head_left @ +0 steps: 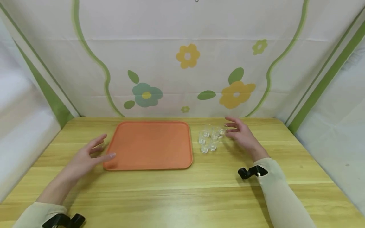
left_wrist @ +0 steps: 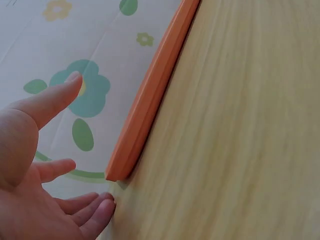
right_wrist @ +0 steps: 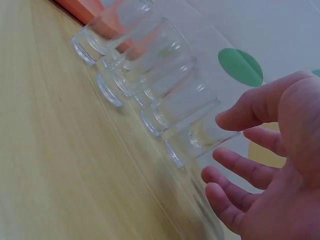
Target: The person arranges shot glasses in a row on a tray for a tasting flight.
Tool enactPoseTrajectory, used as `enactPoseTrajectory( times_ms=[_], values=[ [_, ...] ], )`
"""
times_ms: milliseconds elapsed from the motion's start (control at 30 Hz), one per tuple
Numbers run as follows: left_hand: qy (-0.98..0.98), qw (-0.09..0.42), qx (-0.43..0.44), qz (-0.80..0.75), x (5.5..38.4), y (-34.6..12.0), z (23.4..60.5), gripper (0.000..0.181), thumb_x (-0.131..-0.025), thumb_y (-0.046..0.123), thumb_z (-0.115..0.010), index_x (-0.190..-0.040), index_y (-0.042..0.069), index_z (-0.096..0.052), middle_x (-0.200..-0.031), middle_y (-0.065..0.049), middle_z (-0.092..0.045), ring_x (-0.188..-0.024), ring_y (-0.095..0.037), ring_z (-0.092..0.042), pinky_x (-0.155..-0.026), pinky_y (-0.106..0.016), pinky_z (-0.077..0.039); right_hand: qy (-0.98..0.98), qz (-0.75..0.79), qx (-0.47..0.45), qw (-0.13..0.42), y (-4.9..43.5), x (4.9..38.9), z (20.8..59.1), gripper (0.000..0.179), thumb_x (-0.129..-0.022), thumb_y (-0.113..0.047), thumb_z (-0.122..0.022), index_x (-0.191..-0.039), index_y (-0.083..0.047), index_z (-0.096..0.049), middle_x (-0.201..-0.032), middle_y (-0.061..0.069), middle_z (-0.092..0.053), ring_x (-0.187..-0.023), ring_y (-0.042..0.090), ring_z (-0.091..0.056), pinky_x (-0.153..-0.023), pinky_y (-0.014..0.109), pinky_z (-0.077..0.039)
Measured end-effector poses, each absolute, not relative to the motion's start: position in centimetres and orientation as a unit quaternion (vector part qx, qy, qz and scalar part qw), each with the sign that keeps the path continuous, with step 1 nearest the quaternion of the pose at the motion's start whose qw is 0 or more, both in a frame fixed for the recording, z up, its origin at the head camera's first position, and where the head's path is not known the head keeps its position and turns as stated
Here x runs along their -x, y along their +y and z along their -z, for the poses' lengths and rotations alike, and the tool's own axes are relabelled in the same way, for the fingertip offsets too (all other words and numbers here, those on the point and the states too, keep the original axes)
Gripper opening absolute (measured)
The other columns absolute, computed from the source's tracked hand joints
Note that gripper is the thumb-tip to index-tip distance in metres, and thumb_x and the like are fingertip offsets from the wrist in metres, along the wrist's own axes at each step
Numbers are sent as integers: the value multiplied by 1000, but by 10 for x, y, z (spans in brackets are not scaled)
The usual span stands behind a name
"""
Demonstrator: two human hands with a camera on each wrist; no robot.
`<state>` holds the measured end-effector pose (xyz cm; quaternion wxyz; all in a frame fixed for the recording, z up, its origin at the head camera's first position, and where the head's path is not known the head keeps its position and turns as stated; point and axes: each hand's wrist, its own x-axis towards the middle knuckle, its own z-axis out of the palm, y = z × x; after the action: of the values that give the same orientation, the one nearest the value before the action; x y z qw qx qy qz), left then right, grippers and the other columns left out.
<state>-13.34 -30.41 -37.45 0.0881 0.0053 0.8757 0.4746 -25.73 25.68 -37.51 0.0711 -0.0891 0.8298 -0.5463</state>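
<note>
An orange tray (head_left: 148,145) lies flat on the wooden table. My left hand (head_left: 86,158) hovers over its left edge, thumb stretched over the near left corner and fingers spread, holding nothing. To the right of the tray, several small clear shot glasses (head_left: 204,148) stand upright in a tight cluster. At the cluster's right side is my right hand (head_left: 240,131), its thumb and fingers parted. In the right wrist view, the thumb tip is right at the rim of the nearest shot glass (right_wrist: 190,137), with the other fingers loosely bent beside it.
The wooden table (head_left: 176,196) reaches back to a white cloth (head_left: 159,57) printed with flowers and leaves. More white cloth with green bands hangs at both sides. A black wrist camera (head_left: 252,172) is strapped over the right sleeve, and another (head_left: 64,220) over the left.
</note>
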Motion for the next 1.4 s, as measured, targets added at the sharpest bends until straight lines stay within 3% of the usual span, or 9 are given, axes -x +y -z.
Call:
enactPoseTrajectory(
  times_ms=[100, 167, 267, 333, 433, 567, 733, 1067, 1400],
  values=[
    [874, 100, -19, -475, 134, -304, 378, 100, -101, 36, -74, -173, 18, -7, -173, -32, -16, -151, -56, -28, -111, -76, -34, 827, 549, 83, 83, 259, 261, 380, 71, -101, -3, -65, -165, -9, -35, -160, 25, -46, -140, 44, -52, -93, 17, -51],
    [877, 105, -30, -468, 135, -304, 381, 101, -100, 35, -75, -173, 16, -8, -172, -30, -21, -149, -52, -33, -113, -59, -42, 829, 547, 81, 89, 259, 263, 383, 69, -100, -5, -67, -163, -6, -38, -159, 24, -48, -140, 43, -53, -98, 22, -50],
    [883, 100, -49, -456, 136, -305, 385, 100, -99, 32, -77, -172, 11, -12, -167, -28, -32, -139, -45, -45, -99, -32, -48, 836, 536, 79, 92, 259, 265, 385, 68, -100, -11, -71, -161, -5, -41, -157, 22, -52, -141, 41, -53, -106, 32, -47],
    [886, 97, -57, -450, 137, -306, 386, 100, -98, 30, -79, -172, 10, -14, -163, -26, -39, -134, -38, -50, -89, -21, -47, 840, 530, 74, 93, 258, 265, 386, 68, -100, -15, -74, -160, -6, -43, -156, 20, -53, -140, 39, -54, -108, 35, -46],
    [885, 100, -59, -450, 137, -307, 388, 102, -96, 28, -81, -172, 10, -15, -158, -23, -44, -131, -33, -52, -88, -18, -48, 844, 525, 70, 87, 257, 265, 388, 67, -99, -19, -76, -158, -6, -47, -154, 20, -56, -135, 34, -58, -105, 32, -48],
    [885, 102, -66, -449, 137, -307, 389, 106, -93, 27, -84, -171, 9, -14, -157, -23, -44, -132, -35, -51, -88, -19, -48, 845, 525, 70, 79, 256, 265, 390, 61, -99, -20, -77, -153, -4, -53, -150, 20, -59, -123, 19, -62, -98, 22, -50],
    [891, 98, -74, -437, 137, -306, 391, 108, -92, 27, -86, -171, 6, -15, -156, -25, -46, -132, -38, -52, -88, -18, -47, 839, 535, 59, 80, 260, 265, 393, 57, -99, -24, -77, -150, -7, -57, -148, 18, -62, -116, 8, -62, -99, 19, -48],
    [897, 86, -83, -426, 135, -303, 391, 105, -93, 27, -84, -169, 2, -16, -154, -26, -47, -133, -38, -51, -90, -15, -43, 839, 536, 51, 75, 260, 265, 396, 54, -100, -26, -76, -150, -10, -60, -143, 18, -63, -114, 10, -63, -97, 19, -48],
    [900, 78, -83, -421, 133, -303, 392, 105, -92, 26, -85, -168, -3, -18, -152, -27, -47, -131, -42, -54, -89, -15, -45, 847, 526, 41, 69, 256, 267, 397, 52, -102, -25, -74, -149, -8, -61, -144, 17, -63, -127, 21, -59, -98, 18, -47]
  ],
)
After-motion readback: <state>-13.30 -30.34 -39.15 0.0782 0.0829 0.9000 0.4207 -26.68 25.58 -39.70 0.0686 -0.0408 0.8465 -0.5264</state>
